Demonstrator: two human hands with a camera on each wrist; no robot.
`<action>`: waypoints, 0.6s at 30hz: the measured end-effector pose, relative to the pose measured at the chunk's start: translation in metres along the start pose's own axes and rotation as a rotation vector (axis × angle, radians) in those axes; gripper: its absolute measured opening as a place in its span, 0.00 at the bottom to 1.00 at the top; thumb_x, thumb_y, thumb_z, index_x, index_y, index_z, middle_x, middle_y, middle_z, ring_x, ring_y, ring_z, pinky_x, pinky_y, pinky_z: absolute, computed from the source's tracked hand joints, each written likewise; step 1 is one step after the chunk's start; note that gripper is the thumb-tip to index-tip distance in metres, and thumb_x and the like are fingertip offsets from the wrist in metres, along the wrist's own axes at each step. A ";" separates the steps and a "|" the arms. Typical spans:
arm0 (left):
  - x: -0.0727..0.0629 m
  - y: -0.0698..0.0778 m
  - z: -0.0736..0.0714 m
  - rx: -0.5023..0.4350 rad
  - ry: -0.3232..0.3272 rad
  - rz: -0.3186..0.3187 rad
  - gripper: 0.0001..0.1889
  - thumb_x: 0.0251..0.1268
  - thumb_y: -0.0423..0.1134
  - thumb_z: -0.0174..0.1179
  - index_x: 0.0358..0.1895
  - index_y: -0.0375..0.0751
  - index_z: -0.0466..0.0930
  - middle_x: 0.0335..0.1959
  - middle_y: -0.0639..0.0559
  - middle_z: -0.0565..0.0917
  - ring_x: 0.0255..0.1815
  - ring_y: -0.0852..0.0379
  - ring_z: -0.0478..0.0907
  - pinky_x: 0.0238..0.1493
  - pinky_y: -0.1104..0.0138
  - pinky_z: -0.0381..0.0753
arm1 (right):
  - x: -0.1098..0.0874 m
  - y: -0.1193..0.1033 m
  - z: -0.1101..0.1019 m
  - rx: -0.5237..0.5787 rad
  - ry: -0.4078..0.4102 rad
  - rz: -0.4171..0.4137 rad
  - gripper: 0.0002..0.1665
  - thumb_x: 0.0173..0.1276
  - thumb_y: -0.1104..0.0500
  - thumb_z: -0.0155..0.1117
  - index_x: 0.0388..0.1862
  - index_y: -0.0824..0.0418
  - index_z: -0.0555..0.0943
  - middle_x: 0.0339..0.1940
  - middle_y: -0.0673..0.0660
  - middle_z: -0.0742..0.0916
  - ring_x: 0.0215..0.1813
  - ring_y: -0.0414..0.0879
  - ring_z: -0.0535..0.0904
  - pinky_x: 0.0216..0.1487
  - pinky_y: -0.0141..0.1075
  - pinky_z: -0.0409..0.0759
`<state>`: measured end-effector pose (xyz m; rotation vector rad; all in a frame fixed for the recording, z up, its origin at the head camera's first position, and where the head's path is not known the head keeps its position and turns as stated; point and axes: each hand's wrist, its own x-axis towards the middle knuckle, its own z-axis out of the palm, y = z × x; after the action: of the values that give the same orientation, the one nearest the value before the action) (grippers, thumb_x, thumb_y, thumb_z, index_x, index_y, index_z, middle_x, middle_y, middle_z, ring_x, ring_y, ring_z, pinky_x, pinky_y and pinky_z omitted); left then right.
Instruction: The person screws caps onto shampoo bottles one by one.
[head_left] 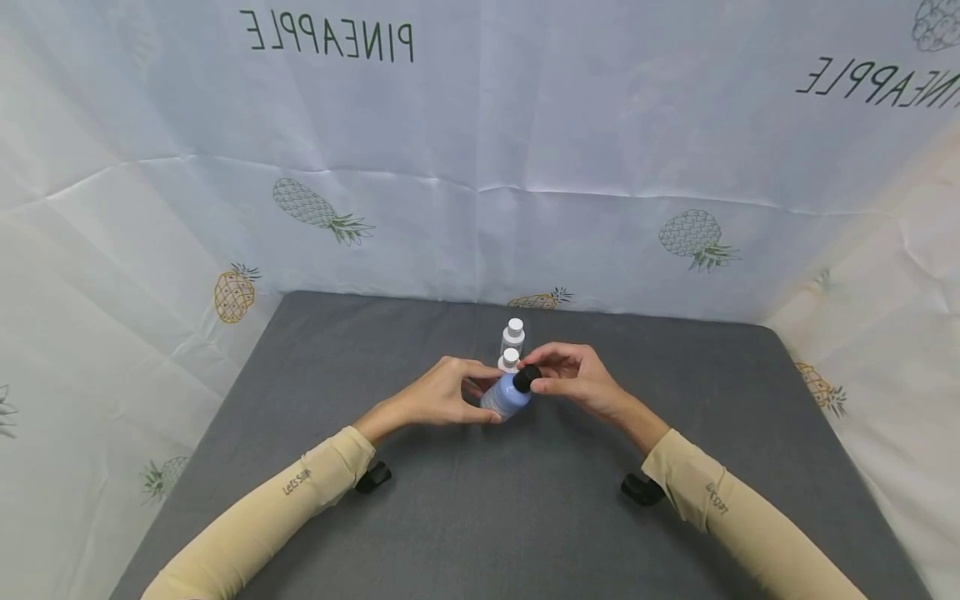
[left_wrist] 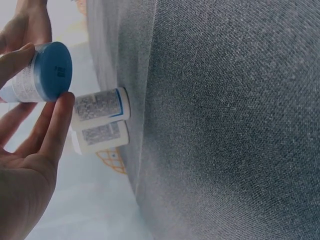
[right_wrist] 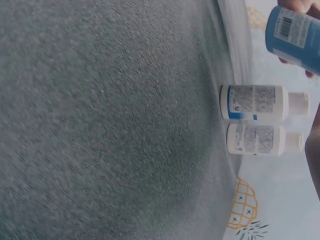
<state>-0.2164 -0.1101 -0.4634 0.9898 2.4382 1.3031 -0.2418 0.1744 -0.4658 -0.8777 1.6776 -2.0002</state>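
Observation:
My left hand (head_left: 452,392) grips a blue bottle (head_left: 504,397) with a black cap (head_left: 527,377), tilted and held above the table. In the left wrist view the bottle's round base (left_wrist: 56,71) faces the camera, with the thumb and fingers about its sides. My right hand (head_left: 576,377) pinches the black cap between thumb and fingers. Just behind the blue bottle stand two white bottles with white caps, a nearer bottle (right_wrist: 255,102) and a farther bottle (right_wrist: 256,139), both upright and close together. The nearer one is partly hidden in the head view.
A dark grey cloth covers the table (head_left: 480,517). Behind it hangs a pale curtain (head_left: 465,233) printed with pineapples. Both forearms wear beige sleeves, with a black device (head_left: 372,477) under the left wrist and another black device (head_left: 642,489) under the right.

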 end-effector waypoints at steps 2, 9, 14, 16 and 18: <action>0.000 0.001 0.000 0.000 0.000 -0.001 0.31 0.62 0.38 0.80 0.70 0.39 0.84 0.57 0.44 0.91 0.55 0.51 0.91 0.56 0.65 0.93 | -0.001 0.001 0.003 -0.013 0.043 0.002 0.17 0.69 0.69 0.77 0.54 0.55 0.88 0.53 0.49 0.92 0.55 0.37 0.90 0.60 0.29 0.88; 0.001 0.004 0.001 0.014 0.009 -0.006 0.31 0.62 0.38 0.80 0.69 0.38 0.84 0.57 0.45 0.91 0.54 0.52 0.91 0.56 0.66 0.92 | -0.003 0.005 0.012 -0.090 0.178 -0.048 0.18 0.63 0.69 0.82 0.48 0.57 0.86 0.48 0.45 0.91 0.50 0.36 0.88 0.57 0.27 0.88; 0.002 0.005 0.002 0.008 0.010 -0.004 0.31 0.62 0.38 0.80 0.69 0.38 0.84 0.56 0.44 0.91 0.55 0.51 0.91 0.57 0.67 0.92 | -0.004 0.007 0.013 -0.117 0.198 -0.070 0.18 0.62 0.66 0.84 0.47 0.57 0.85 0.47 0.45 0.91 0.50 0.36 0.88 0.57 0.28 0.88; 0.002 0.005 0.002 0.004 0.009 -0.003 0.31 0.62 0.38 0.80 0.70 0.38 0.84 0.56 0.44 0.91 0.54 0.51 0.91 0.57 0.67 0.92 | -0.005 0.007 0.013 -0.123 0.200 -0.073 0.18 0.62 0.66 0.84 0.48 0.57 0.85 0.48 0.45 0.91 0.50 0.36 0.88 0.58 0.28 0.88; 0.002 0.005 0.002 0.003 0.010 -0.003 0.31 0.62 0.38 0.80 0.69 0.38 0.84 0.56 0.45 0.91 0.54 0.51 0.91 0.57 0.67 0.92 | -0.005 0.007 0.013 -0.128 0.201 -0.077 0.18 0.62 0.66 0.84 0.48 0.58 0.85 0.48 0.45 0.91 0.51 0.36 0.88 0.58 0.27 0.88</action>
<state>-0.2149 -0.1054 -0.4608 0.9829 2.4486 1.3072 -0.2303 0.1667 -0.4724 -0.8178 1.9269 -2.1118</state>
